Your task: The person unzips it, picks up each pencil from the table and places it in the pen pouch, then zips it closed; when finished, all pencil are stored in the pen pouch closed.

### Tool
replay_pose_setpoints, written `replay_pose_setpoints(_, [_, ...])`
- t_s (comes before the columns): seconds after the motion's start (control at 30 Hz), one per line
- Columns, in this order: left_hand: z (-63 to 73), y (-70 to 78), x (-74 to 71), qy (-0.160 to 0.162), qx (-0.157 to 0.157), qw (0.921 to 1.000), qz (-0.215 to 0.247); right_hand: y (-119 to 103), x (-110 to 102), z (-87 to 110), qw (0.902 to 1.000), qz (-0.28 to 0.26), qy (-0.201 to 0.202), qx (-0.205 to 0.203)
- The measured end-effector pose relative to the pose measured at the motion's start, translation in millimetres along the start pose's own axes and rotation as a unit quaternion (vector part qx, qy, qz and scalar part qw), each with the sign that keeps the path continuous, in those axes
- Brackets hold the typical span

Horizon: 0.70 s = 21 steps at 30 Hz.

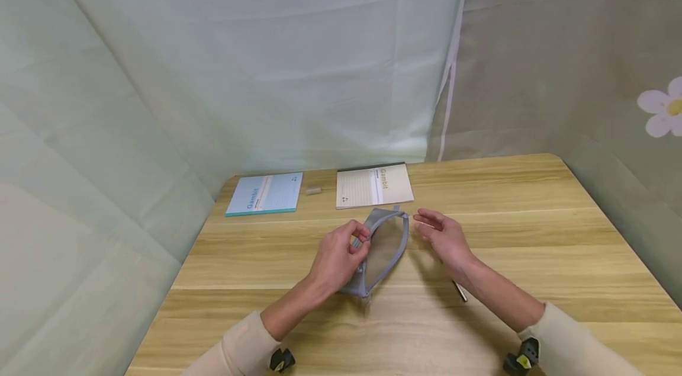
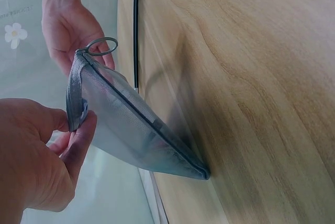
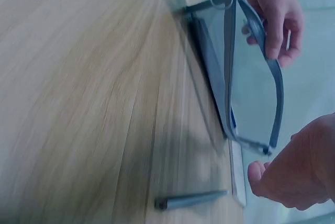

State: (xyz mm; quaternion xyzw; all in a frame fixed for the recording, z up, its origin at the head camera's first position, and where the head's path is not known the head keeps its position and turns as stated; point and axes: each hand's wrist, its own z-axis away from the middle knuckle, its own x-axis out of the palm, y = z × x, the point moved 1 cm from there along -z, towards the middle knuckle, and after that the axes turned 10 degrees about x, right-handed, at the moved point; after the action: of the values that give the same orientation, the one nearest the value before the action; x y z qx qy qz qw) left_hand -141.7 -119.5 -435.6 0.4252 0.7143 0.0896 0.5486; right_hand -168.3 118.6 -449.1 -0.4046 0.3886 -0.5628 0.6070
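A grey mesh zip pouch [image 1: 386,246] stands on the table with its mouth spread wide. My left hand [image 1: 341,254] pinches the left edge of that mouth between thumb and fingers; the grip shows plainly in the left wrist view, on the zip edge [image 2: 75,98]. A ring [image 2: 102,46] hangs at one end of the zip. My right hand [image 1: 444,240] hovers just right of the pouch, fingers loosely bent and holding nothing. Beneath the right forearm a dark pen [image 1: 460,291] lies on the table, partly hidden in the head view; the right wrist view shows the pen [image 3: 191,200] whole.
Toward the back of the wooden table [image 1: 533,216] lie a blue notebook [image 1: 264,193] and a beige notebook [image 1: 375,186]. Between them is a small eraser-like block [image 1: 313,190]. Cloth curtains [image 1: 319,68] hang behind the table and along its sides.
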Motion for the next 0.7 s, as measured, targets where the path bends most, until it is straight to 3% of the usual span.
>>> replay_pose_setpoints(0.23, [-0.9,0.1,1.4,0.002,0.005,1.0,-0.003,5,-24,-1.8,0.9987,0.004,-0.049,-0.009])
replay_pose_setpoints(0.5, [-0.5,-0.5,2.0,0.005,0.002,1.0,-0.002,21,-42,-4.3,0.9943,0.083,-0.05,-0.044])
replay_pose_setpoints(0.7, [-0.6,-1.0,2.3,0.004,0.001,1.0,0.0,38,-52,-7.5,0.9839,0.151,-0.049,-0.082])
